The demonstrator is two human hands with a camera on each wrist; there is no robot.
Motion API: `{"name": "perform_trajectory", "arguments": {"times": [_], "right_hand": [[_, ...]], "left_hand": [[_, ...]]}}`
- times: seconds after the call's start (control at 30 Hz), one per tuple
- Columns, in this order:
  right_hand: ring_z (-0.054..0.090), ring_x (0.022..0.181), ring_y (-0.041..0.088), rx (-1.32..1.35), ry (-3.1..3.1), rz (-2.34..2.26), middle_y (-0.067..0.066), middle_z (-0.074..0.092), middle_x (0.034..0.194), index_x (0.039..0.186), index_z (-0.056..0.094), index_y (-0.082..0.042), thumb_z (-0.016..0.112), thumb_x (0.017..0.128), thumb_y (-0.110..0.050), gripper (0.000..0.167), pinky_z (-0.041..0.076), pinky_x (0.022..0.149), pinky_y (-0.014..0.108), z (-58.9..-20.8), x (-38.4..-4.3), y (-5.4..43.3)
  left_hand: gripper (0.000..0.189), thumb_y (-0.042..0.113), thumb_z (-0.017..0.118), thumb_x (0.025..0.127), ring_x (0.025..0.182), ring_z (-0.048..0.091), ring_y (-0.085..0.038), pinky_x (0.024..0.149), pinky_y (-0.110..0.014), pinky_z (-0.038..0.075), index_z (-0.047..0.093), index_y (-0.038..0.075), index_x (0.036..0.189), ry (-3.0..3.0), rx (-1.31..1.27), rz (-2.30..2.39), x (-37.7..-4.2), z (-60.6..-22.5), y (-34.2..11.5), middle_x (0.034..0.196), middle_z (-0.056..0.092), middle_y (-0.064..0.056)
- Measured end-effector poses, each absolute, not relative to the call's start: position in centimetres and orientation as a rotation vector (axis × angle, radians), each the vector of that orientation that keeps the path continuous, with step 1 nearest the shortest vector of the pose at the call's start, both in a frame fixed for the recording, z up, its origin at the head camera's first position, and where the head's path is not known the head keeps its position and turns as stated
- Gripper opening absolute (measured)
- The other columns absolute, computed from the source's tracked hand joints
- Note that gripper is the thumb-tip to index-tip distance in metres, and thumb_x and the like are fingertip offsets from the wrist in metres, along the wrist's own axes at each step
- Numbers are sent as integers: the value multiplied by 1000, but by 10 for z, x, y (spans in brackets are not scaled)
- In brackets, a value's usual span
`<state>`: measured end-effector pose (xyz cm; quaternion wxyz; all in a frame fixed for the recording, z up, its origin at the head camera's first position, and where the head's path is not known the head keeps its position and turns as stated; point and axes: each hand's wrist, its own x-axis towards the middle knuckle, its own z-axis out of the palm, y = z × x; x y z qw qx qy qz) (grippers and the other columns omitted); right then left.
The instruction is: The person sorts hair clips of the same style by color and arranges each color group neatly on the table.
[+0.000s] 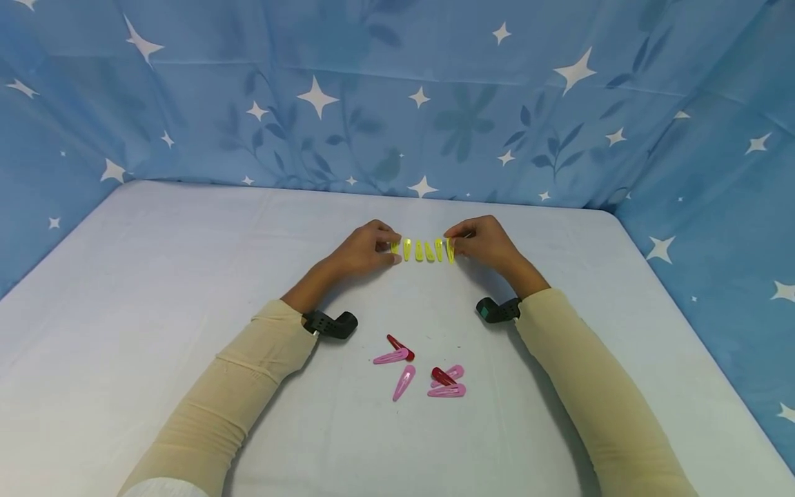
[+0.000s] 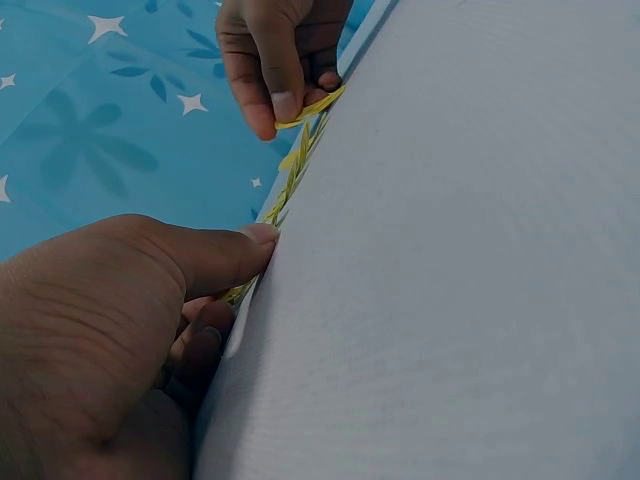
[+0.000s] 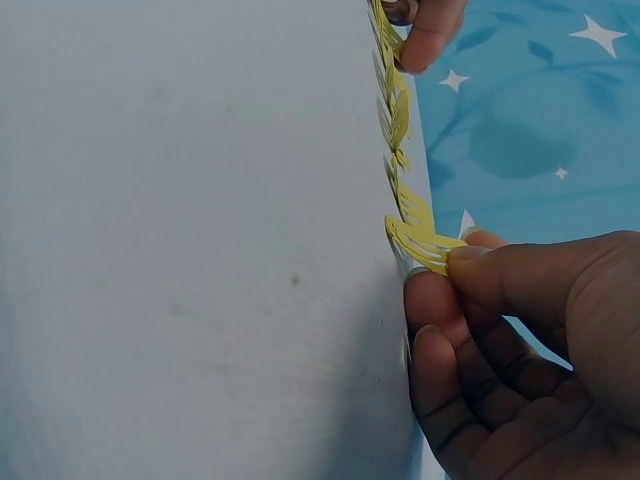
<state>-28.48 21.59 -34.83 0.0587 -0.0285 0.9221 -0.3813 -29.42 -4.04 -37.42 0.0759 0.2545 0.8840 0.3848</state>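
Six yellow clips form a row across the far part of the white-covered bench point(image 1: 186, 345), with a hand at each end. The left hand point(image 1: 365, 250) curls its thumb and fingers round the leftmost yellow clip point(image 1: 395, 247), thumb at the near end and fingertips at the far end; how firmly they press cannot be told. The right hand point(image 1: 484, 241) pinches the rightmost yellow clip point(image 3: 425, 248) between thumb and fingers, the clip's slotted part sticking out past the thumb tip. Whether that clip touches the bench is hard to tell. Four middle yellow clips point(image 1: 419, 250) lie between the hands, side by side and slightly apart, some slanting a little.

Nearer the person, well apart from the row, lie two loose groups. In the left one, a red clip point(image 1: 395, 342) and a pink clip point(image 1: 389, 357) overlap, with another pink clip point(image 1: 404, 383) just below. In the right one, a second red clip point(image 1: 442, 376) overlaps two more pink clips point(image 1: 447, 391). Both arms wear beige sleeves point(image 1: 590, 373) and black wrist devices point(image 1: 338, 326). A blue curtain point(image 1: 373, 41) with white stars hangs behind the bench.
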Motion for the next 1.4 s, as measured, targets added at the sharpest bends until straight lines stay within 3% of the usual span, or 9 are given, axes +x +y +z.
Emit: {"name": "perform_trajectory", "arguments": {"times": [1.0,1.4], "right_hand": [[57,85,21,-44,2793,-1012,12,65,110,119,70,-9,62,94,-15,27,46,69,27,-349,-292,213],[59,93,23,-83,2798,-1052,11,64,121,124,67,-10,60,96,-21,31,49,74,27,-350,-279,220]], "left_hand": [[47,16,69,93,118,57,-29,102,-39,48,58,2,136,2630,751,1148,-292,-372,-41,134,50,-16],[49,17,69,93,114,56,-26,99,-38,48,58,4,138,2643,772,1139,-293,-373,-41,133,51,-15]]}}
